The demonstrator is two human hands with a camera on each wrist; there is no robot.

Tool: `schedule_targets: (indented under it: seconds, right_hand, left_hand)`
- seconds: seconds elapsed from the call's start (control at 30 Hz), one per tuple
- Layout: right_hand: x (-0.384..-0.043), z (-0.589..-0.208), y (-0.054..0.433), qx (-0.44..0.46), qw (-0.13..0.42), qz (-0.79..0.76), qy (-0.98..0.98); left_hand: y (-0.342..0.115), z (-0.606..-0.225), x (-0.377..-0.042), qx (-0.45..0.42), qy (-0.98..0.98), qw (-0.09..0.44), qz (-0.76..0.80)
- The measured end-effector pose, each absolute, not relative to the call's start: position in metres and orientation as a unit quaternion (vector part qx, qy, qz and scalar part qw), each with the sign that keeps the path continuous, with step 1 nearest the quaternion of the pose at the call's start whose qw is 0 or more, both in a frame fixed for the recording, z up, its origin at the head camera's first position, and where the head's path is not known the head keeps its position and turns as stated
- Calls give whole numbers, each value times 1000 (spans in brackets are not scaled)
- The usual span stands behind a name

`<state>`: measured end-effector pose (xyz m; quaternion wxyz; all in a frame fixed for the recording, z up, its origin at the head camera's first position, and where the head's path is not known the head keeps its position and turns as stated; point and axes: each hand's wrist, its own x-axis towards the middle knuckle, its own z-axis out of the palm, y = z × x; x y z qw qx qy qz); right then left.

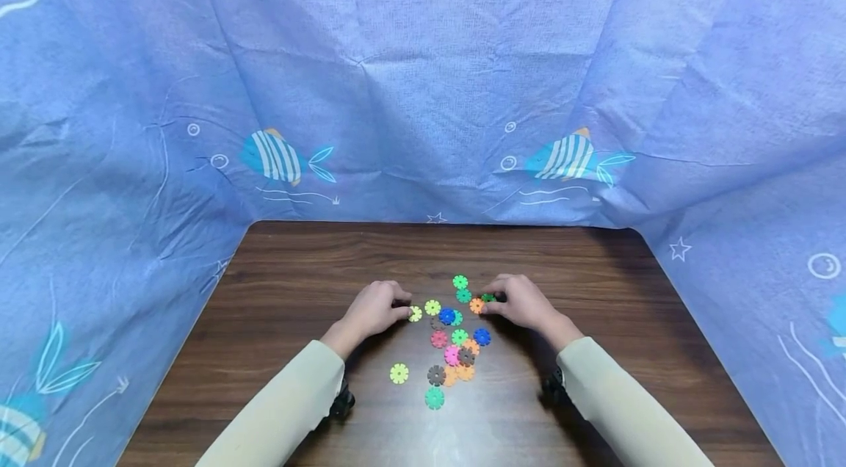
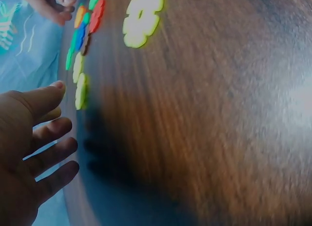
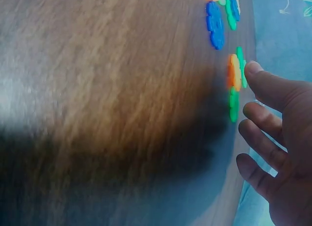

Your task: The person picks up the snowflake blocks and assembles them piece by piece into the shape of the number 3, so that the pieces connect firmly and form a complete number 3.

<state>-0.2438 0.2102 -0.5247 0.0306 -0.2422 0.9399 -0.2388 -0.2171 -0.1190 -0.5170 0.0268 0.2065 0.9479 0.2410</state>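
Flower-shaped plastic discs lie loosely on the table between the two hands. My left hand hovers at the left of them, thumb and fingers apart, its thumb tip close to a yellow-green disc. Another yellow disc lies just to the right of that one. On the opposite side my right hand has its fingers spread and relaxed beside an orange disc. Under its fingers a green disc is partly hidden. Both wrist views show nothing gripped between the fingers.
Nearer the front lie several more discs, among them a red disc, a blue disc, a pink disc and a lone yellow disc. Some overlap. Blue fish-print cloth surrounds the brown wooden table at the back and sides.
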Motion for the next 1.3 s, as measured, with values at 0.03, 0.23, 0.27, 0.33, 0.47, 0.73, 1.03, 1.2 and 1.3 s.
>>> schedule_targets:
  seconds: [0.03,0.23,0.27,0.33,0.47,0.73,1.03,1.2,1.3]
  right_hand:
    - [-244,-526,209,-238,33,-235,942]
    - [-246,-529,206,-234,45,-218,946]
    - [-246,-529,205,-236,43,-216,947]
    - [-246,-528,204,-241,40,-209,947]
    - [-247,-527,202,-245,41,-198,948]
    - [-248,-524,200,-244,28,-224,943]
    - [-244,-501,185,-260,-7,-375,890]
    - [-235,-493,168,-242,-26,-465,851]
    - [-228,-495,158,-235,-34,-502,832]
  left_hand:
    - [-118,-518,-217,208,948,31,238]
    - [-110,-520,-216,215,952,50,211]
    - [-109,-520,-216,216,954,48,204]
    - [-107,-520,-217,222,956,43,188]
    - [-105,-522,-219,234,958,35,163]
    - [-105,-525,-220,239,953,20,182]
    - [-111,-523,-219,210,937,6,278]
    - [-107,-520,-217,153,909,-47,385]
    - [-102,-516,-215,132,882,-75,447]
